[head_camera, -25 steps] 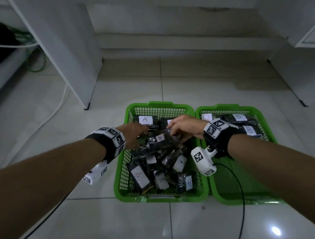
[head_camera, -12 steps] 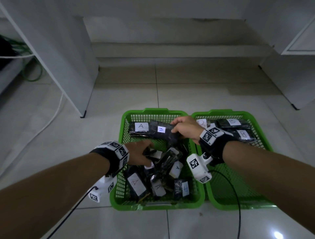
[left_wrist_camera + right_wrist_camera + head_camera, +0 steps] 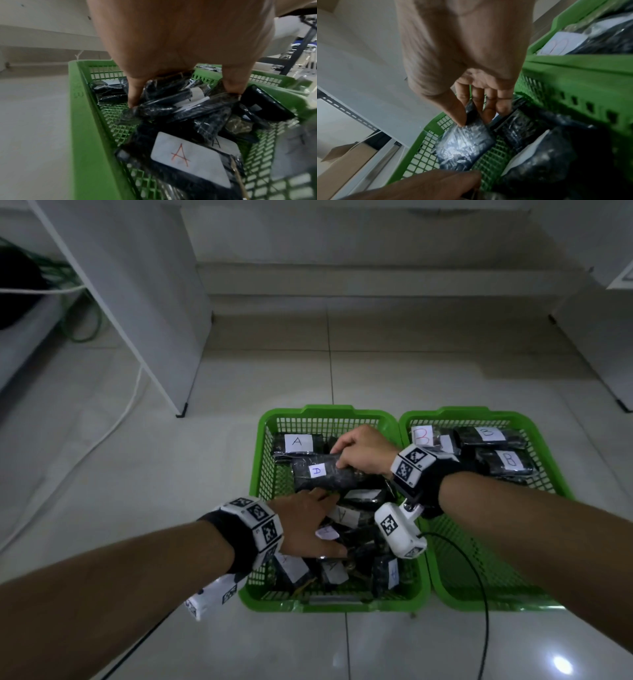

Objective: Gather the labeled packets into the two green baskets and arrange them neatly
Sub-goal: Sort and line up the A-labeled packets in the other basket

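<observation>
**Sorting crinkly black packets in two mesh baskets**

Kneeling over the glossy tiled floor [image 3: 102, 474], the person works in the left green basket [image 3: 263, 460], a lattice-walled plastic tub with a thick smooth rim. The right hand [image 3: 363, 453] pinches one end of a black packet [image 3: 329, 474], thumb against fingers, holding it across the far part of the basket, just in front of a flat packet labelled A [image 3: 298, 442]. The wrap is shiny, wrinkled film with a small white paper tag marked A. The left hand [image 3: 308, 522] reaches into the jumbled heap [image 3: 359, 542] nearer the body, its fingers curled around a slim, dark packet [image 3: 164, 106]. The right green basket [image 3: 555, 470] stands touching the first; three B-labelled packets [image 3: 507, 462] lie flat at its far end.
</observation>
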Demonstrator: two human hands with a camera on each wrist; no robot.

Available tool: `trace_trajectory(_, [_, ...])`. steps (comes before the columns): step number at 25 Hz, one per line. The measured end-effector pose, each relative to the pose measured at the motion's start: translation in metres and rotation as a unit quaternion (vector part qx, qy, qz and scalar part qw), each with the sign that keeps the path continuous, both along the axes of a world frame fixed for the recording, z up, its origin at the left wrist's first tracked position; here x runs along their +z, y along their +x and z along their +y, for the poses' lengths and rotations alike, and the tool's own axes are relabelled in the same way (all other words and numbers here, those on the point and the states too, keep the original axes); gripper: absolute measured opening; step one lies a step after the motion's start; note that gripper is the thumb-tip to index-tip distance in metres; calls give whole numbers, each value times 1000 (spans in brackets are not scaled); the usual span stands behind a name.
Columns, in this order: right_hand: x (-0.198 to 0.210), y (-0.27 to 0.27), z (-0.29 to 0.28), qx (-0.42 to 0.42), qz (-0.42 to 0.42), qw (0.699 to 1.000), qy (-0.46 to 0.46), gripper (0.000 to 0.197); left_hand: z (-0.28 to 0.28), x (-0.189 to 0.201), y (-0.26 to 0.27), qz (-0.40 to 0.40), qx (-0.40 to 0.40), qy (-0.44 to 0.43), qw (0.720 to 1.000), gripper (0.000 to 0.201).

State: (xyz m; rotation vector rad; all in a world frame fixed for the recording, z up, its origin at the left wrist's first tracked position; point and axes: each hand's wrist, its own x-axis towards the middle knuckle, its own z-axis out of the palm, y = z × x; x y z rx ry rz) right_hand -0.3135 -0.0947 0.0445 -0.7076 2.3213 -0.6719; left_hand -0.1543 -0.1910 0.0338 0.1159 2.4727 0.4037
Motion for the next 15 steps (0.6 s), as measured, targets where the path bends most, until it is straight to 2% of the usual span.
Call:
trace_trajectory(5, [-6,17,-19,4,11,999,45,17,-3,5,15,87,-2,26,996,94])
trace_trajectory(7, [-11,22,-18,-23,34,999,35,18,-4,4,21,90,41,58,993,84])
trace_trajectory(9, [-15,23,-15,-12,86,996,29,19,-6,1,20,99,95,82,987,73])
trace_trajectory(11, [-19,24,-12,13,86,996,29,15,-11,1,15,86,133,81,984,69])
trace_trajectory(13, [-23,23,-8,33,41,998,36,27,-17,-1,11,58,145,73,985,65])
trace_trajectory(15, [-25,24,-5,52,43,997,44,34,-20,-5,9,45,145,63,986,66])
